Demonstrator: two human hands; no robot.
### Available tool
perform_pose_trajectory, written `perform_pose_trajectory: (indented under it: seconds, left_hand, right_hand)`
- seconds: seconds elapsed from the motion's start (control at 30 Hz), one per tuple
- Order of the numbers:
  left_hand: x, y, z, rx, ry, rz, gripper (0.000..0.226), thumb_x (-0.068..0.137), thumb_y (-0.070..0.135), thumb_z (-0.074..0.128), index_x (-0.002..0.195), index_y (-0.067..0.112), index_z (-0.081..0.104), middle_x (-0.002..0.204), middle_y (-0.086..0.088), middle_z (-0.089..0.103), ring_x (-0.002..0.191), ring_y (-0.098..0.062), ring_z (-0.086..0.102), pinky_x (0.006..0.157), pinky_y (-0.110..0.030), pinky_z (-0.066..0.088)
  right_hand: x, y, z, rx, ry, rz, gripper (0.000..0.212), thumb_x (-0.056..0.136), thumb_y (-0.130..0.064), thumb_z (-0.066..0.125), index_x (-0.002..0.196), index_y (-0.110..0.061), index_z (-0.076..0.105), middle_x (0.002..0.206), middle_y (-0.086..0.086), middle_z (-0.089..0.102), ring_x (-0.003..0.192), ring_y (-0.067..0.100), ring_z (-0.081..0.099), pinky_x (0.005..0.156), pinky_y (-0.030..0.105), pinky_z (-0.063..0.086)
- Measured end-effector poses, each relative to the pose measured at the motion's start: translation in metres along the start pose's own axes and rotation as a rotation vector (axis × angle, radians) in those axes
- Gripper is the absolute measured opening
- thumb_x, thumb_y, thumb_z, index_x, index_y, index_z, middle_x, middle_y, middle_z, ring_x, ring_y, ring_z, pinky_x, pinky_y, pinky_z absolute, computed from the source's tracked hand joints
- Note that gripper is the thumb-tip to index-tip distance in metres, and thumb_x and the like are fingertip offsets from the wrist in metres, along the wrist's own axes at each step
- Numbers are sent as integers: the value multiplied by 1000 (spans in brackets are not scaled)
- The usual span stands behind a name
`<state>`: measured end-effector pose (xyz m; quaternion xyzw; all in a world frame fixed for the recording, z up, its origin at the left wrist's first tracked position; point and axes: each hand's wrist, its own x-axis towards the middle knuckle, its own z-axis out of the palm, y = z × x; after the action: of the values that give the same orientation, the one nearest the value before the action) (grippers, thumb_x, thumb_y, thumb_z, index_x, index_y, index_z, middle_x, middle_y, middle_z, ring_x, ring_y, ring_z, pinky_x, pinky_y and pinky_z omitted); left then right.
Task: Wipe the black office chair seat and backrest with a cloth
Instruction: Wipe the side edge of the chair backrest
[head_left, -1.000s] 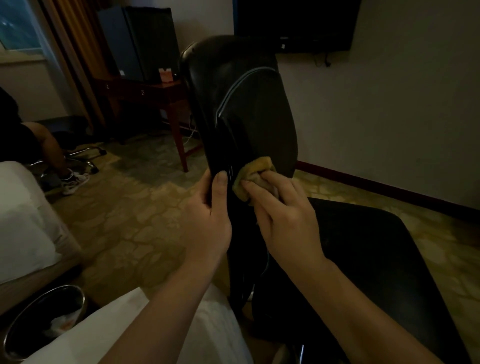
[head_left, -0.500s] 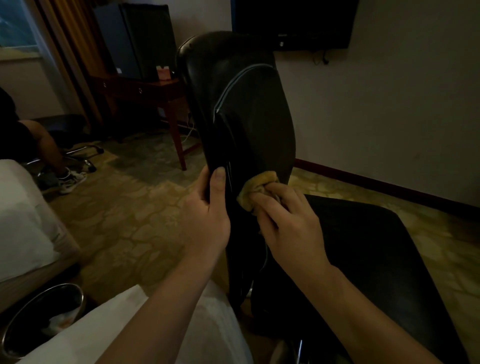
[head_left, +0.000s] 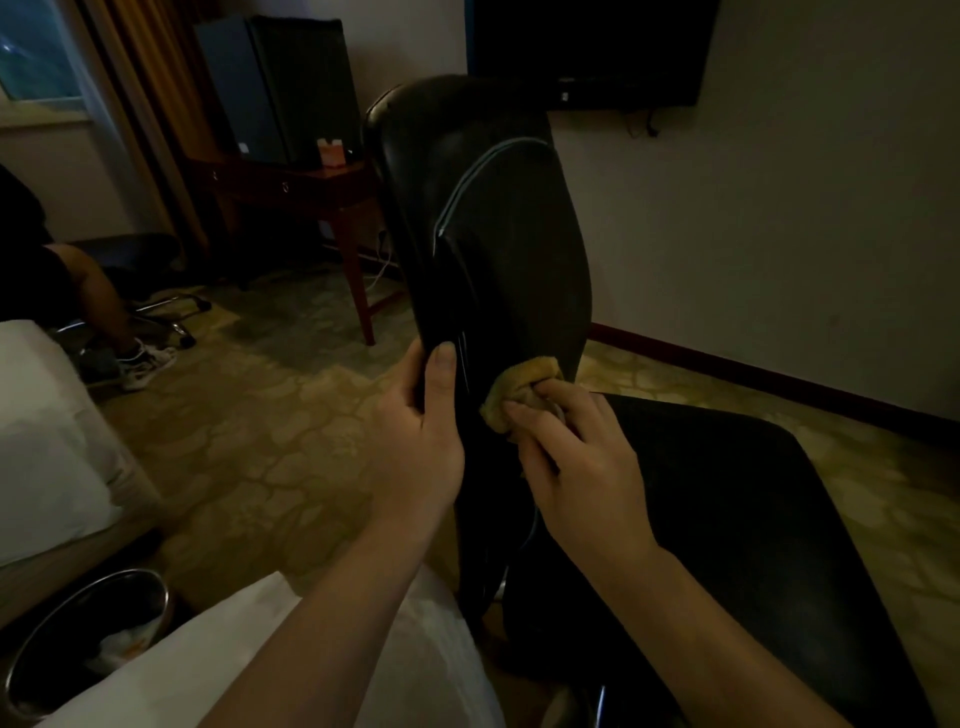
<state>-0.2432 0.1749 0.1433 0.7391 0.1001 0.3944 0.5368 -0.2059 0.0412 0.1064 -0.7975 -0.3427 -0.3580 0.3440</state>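
The black office chair stands in front of me, its tall backrest (head_left: 498, 223) upright at centre and its wide seat (head_left: 737, 519) spreading to the right. My left hand (head_left: 421, 436) grips the backrest's left edge low down, thumb on the front face. My right hand (head_left: 576, 457) holds a bunched yellow-brown cloth (head_left: 524, 387) and presses it against the lower part of the backrest, just above the seat.
A wooden desk (head_left: 306, 187) with a dark mini fridge (head_left: 280, 88) stands behind the chair. A wall TV (head_left: 587, 47) hangs at top. A white bed (head_left: 36, 431) and a metal bin (head_left: 78, 639) lie at left. A seated person's leg (head_left: 104, 301) shows far left.
My right hand has slid the cloth downward on the backrest, closer to the seat. My left hand keeps its grip on the backrest's edge.
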Motion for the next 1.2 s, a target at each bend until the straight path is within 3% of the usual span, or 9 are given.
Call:
perform_pose_trajectory:
  seconds: [0.17,0.33,0.47,0.63,0.83,1.03,1.2]
  left_hand:
    - [0,0,4,-35,34,-26,54,91,61,37,119,26,68,87,30,68,82,5,65,64,-8,44]
    - [1,0,1,-46,10,-25,53,93,60,38,117,22,68,82,12,70,74,-4,66,60,-15,45]
    - [1,-1,0,-55,0,-22,52,94,58,39,117,21,68,81,15,69,75,-2,65,61,-13,43]
    - [0,-3,0,-62,-4,-6,50,96,55,40,122,21,66,94,15,72,88,0,67,70,-15,48]
    - [-1,-1,4,-81,23,0,55,93,55,40,122,17,67,92,10,72,83,2,66,65,-9,45]
    - [1,-2,0,-62,-7,-9,50,95,59,38,119,25,67,84,12,71,74,-6,67,60,-18,46]
    - [0,-2,0,-67,10,-15,47,95,56,40,123,28,66,95,18,72,87,1,67,68,-14,49]
  right_hand:
    - [14,-2,0,13,-1,-7,20,92,-13,65,110,-13,71,119,7,62,102,22,57,75,32,53]
    - [31,-12,-2,13,31,-9,21,92,-14,64,112,-13,71,119,7,62,101,22,56,74,31,52]
    - [32,-13,-1,21,44,-10,22,93,-14,63,114,-14,70,120,7,61,103,23,57,78,29,51]
    - [-4,1,3,24,-9,23,22,91,-10,66,113,-12,71,124,7,60,107,22,56,80,28,51]
    - [-8,4,3,9,-7,19,23,88,-7,69,111,-11,71,121,8,62,106,22,56,81,26,50]
    - [19,-7,2,18,54,-7,21,91,-11,65,111,-12,72,119,7,62,103,22,57,87,21,45]
    - [17,-5,3,19,37,-20,22,93,-12,63,113,-13,71,122,6,60,104,21,56,88,19,42]
